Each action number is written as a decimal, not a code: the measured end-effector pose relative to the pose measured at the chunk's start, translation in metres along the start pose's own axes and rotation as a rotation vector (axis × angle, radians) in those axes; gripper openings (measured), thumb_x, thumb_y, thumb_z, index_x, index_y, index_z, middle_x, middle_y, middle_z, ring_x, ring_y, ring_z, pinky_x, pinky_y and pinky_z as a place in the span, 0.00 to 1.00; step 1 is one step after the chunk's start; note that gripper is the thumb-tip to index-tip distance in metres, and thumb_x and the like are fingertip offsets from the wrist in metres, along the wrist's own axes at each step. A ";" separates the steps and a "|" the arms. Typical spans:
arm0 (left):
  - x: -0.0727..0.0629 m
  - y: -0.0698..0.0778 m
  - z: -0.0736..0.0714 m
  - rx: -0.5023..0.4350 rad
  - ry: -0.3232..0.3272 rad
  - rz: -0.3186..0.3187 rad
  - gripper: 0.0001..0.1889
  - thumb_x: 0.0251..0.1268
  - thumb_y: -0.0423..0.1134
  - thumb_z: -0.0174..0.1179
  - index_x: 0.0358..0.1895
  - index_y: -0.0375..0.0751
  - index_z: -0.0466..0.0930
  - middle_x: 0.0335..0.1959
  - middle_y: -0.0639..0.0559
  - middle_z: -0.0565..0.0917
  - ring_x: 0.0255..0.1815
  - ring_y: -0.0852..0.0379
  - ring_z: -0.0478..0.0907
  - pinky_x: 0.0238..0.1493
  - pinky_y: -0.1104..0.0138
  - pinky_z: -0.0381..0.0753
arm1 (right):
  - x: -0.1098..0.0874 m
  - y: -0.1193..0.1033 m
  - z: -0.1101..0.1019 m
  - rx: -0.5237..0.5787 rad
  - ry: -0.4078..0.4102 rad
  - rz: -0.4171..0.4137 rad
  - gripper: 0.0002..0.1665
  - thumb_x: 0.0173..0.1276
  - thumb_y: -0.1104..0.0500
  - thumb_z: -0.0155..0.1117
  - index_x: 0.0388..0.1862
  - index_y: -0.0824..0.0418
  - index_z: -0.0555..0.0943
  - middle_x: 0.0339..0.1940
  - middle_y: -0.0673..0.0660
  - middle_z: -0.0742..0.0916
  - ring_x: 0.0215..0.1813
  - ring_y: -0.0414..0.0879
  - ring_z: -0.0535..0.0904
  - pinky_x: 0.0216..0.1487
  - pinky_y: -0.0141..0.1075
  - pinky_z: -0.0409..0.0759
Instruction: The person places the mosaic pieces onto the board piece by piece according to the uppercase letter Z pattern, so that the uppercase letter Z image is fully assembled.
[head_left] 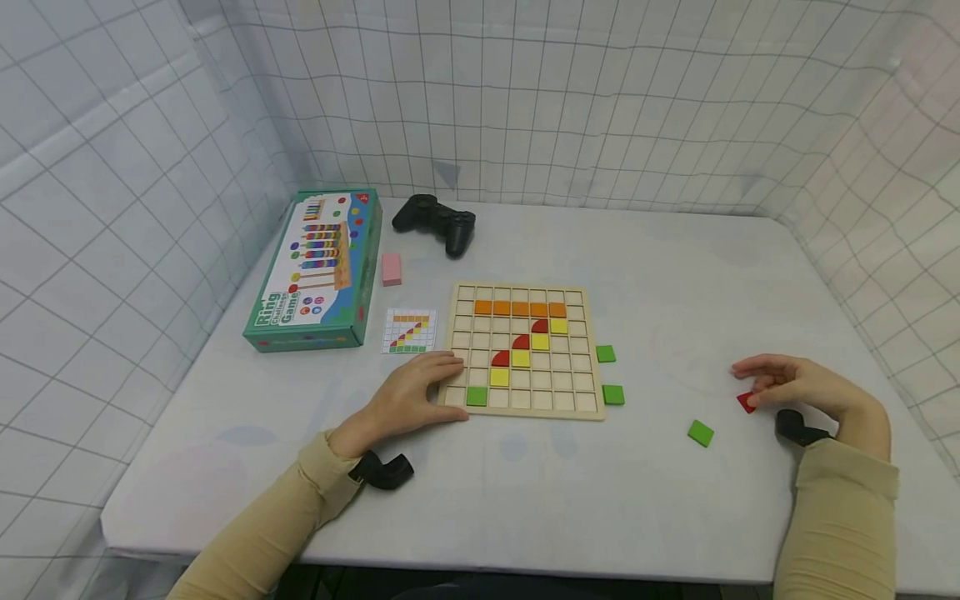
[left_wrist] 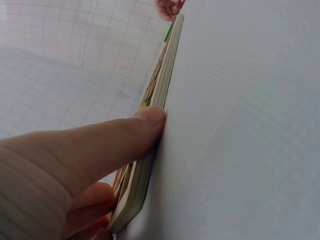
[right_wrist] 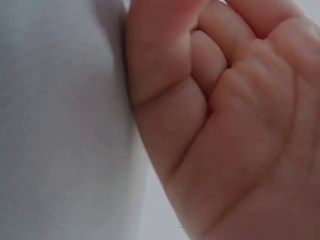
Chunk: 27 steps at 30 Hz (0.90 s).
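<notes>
My left hand [head_left: 416, 390] holds the near-left corner of a wooden grid board [head_left: 525, 412], its thumb against the front edge, as the left wrist view also shows. On the board sit a row of orange tiles [head_left: 521, 309], several yellow tiles [head_left: 521, 358], three red quarter-round tiles [head_left: 501, 358] and one green tile [head_left: 476, 396]. Far to the right, low over the table, my right hand [head_left: 813, 389] pinches a red tile [head_left: 745, 402]. Its fingers are curled in the right wrist view, where the tile is hidden. A loose green tile [head_left: 701, 433] lies beside that hand.
Two green tiles [head_left: 606, 354] lie along the board's right side. A pattern card [head_left: 409, 331] is left of the board, with a pink block [head_left: 392, 269] behind it. Farther back are a game box [head_left: 315, 267] and a black game controller [head_left: 435, 223]. Grid-patterned cloth surrounds the table.
</notes>
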<state>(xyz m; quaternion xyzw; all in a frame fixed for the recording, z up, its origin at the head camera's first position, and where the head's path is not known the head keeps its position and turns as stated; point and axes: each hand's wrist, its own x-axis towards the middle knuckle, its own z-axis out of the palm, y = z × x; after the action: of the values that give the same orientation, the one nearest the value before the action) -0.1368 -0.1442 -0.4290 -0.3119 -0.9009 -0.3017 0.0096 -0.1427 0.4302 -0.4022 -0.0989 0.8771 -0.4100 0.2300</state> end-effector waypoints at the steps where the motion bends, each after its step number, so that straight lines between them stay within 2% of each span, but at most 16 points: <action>1: 0.000 0.000 0.000 0.000 -0.001 0.000 0.39 0.45 0.55 0.72 0.59 0.33 0.75 0.60 0.42 0.75 0.64 0.46 0.67 0.66 0.55 0.65 | 0.000 -0.001 0.000 -0.008 -0.004 0.005 0.27 0.60 0.61 0.67 0.59 0.64 0.73 0.35 0.55 0.82 0.38 0.41 0.76 0.40 0.27 0.76; 5: 0.000 0.000 0.000 -0.001 -0.002 -0.003 0.39 0.46 0.55 0.71 0.59 0.34 0.75 0.60 0.42 0.75 0.64 0.46 0.67 0.66 0.55 0.65 | 0.002 -0.004 0.001 -0.033 -0.012 0.023 0.28 0.58 0.60 0.70 0.57 0.64 0.73 0.31 0.54 0.80 0.35 0.42 0.75 0.39 0.28 0.75; 10: 0.000 0.001 -0.001 -0.003 -0.004 -0.010 0.39 0.45 0.55 0.72 0.59 0.34 0.75 0.60 0.42 0.75 0.64 0.46 0.67 0.66 0.55 0.66 | 0.004 -0.009 0.002 -0.057 -0.006 0.036 0.29 0.56 0.60 0.72 0.55 0.67 0.73 0.32 0.53 0.80 0.34 0.41 0.75 0.38 0.28 0.74; 19: 0.000 0.002 -0.001 -0.017 -0.006 -0.011 0.38 0.46 0.55 0.72 0.59 0.34 0.75 0.60 0.42 0.75 0.64 0.46 0.67 0.66 0.54 0.65 | 0.008 -0.012 0.005 -0.138 0.072 0.114 0.29 0.57 0.53 0.72 0.54 0.66 0.76 0.37 0.53 0.79 0.36 0.38 0.73 0.36 0.27 0.76; 24: 0.000 0.001 -0.001 -0.020 -0.009 -0.016 0.38 0.46 0.55 0.71 0.59 0.34 0.75 0.60 0.42 0.75 0.64 0.46 0.67 0.66 0.54 0.65 | 0.012 -0.017 0.006 -0.207 0.104 0.176 0.30 0.58 0.45 0.70 0.53 0.63 0.79 0.40 0.52 0.82 0.39 0.36 0.74 0.41 0.29 0.74; 27: 0.000 0.001 -0.001 -0.020 -0.010 -0.018 0.38 0.46 0.55 0.71 0.59 0.34 0.75 0.60 0.42 0.74 0.64 0.46 0.66 0.66 0.54 0.65 | 0.013 -0.019 0.007 -0.243 0.129 0.204 0.31 0.57 0.40 0.68 0.52 0.60 0.81 0.44 0.54 0.84 0.45 0.39 0.74 0.47 0.38 0.74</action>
<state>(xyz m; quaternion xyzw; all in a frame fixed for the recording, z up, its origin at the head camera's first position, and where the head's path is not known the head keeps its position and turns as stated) -0.1362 -0.1443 -0.4278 -0.3056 -0.9006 -0.3092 -0.0007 -0.1506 0.4084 -0.3956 -0.0099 0.9385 -0.2810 0.2002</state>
